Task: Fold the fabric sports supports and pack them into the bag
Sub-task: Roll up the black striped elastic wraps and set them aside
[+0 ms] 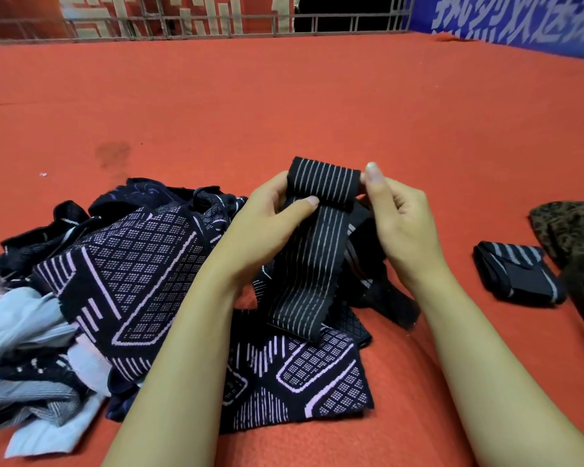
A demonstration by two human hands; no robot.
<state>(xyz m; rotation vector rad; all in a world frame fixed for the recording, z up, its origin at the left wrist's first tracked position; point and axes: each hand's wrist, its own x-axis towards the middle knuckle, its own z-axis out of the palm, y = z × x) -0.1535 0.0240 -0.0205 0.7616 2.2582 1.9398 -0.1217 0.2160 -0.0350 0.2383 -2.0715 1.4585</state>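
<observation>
1. L hand (270,217) + R hand (398,217) both pinch the rolled top of a black striped elastic wrap (312,264); its tail hangs onto the pile.
2. Pile of patterned supports (132,274) lies under and left of the hands, on red carpet (317,106).
3. Folded striped wrap (516,274) lies right, just beside dark patterned bag (573,227); bag contents can't be seen.
</observation>
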